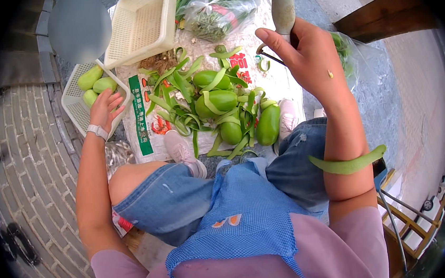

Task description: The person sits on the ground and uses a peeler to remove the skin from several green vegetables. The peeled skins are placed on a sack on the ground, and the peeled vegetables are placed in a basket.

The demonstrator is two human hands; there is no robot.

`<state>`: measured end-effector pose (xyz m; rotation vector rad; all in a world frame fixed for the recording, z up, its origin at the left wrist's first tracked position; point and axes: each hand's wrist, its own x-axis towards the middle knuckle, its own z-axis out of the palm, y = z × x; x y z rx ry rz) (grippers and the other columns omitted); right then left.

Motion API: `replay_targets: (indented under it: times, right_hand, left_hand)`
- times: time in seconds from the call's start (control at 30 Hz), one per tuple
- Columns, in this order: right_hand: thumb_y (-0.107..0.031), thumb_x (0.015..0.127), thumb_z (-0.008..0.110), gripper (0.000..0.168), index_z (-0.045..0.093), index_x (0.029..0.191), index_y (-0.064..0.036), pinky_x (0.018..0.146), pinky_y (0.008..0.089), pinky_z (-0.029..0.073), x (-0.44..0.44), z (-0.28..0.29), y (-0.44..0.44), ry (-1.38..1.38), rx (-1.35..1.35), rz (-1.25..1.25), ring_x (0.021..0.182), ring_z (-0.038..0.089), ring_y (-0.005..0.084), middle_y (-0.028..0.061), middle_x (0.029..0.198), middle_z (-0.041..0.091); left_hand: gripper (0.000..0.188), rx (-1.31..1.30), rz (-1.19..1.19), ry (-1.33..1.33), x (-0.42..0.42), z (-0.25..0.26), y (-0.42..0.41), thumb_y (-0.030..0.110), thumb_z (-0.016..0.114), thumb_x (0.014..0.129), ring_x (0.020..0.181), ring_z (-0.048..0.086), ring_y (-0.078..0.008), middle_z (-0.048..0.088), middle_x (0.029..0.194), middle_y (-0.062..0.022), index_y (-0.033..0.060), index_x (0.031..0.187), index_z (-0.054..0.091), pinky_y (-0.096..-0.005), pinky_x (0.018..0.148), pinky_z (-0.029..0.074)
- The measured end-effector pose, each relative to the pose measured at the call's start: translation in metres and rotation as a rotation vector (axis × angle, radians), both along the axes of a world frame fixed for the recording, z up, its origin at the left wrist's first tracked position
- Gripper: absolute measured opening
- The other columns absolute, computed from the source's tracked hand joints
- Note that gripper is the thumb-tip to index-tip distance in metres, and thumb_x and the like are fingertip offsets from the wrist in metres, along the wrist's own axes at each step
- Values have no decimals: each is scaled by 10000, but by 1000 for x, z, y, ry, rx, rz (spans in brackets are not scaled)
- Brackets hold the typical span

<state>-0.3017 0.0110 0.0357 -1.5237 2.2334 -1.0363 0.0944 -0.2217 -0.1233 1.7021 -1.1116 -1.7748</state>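
Observation:
My left hand (pixel 105 109) hangs over the near right rim of a white plastic basket (pixel 74 104), its fingers apart and holding nothing. Pale, peeled green gourds (pixel 104 85) lie in that basket just beyond the fingertips. A vegetable peeler (pixel 283 8) with a thick grey-green handle is gripped in my right hand (pixel 310 57); part of its metal frame shows beside the thumb. On the white sack in front of me, several unpeeled green gourds (pixel 219 102) lie among loose strips of peel (pixel 182 114). One strip of peel (pixel 347 163) drapes across my right forearm.
A larger cream plastic basket (pixel 141 23) stands beyond the peeled gourds. Leafy greens in a clear plastic bag (pixel 221 14) lie at the sack's far end. The printed woven sack (pixel 143 146) covers the ground between my shoes (pixel 182 150). A wooden beam (pixel 386 15) juts in at right.

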Motion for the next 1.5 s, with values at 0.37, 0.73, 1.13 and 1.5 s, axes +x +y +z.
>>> replay_targets:
  times: [0.37,0.73,1.13,1.5]
  right_hand:
    - [-288,887,716,326,643,869,28,488,210,336,-27,-1,25,-115,221,-113,584,435,25,-21,625,543]
    - [-234,884,727,282,643,878,35,500,197,330,-61,-12,60,-269,284,-379,571,446,22,-28,621,558]
    - [-377,851,723,453,588,742,41,474,353,396,-53,-33,38,-38,297,-140,471,473,199,132,552,547]
    - [-329,839,733,343,629,827,-3,491,359,433,-1,-1,37,30,223,-88,478,563,260,123,587,604]
  left_hand:
    - [438,-843,-1842,-177,-242,-160,226,131,619,816,1077,556,-314,583,1104,-123,107,1246,540,-453,882,478]
    - [397,-1787,-1949,-92,-283,-297,338,254,458,878,1366,314,-281,391,1442,-96,164,1262,499,-558,1052,279]
    - [271,-1154,-1862,-220,-287,-188,272,163,510,866,1181,517,-260,612,1126,-112,109,1121,585,-531,985,349]
    - [464,-1174,-1856,-253,-280,-228,302,149,461,916,1450,220,-291,308,1531,-117,153,1380,458,-557,1090,299]
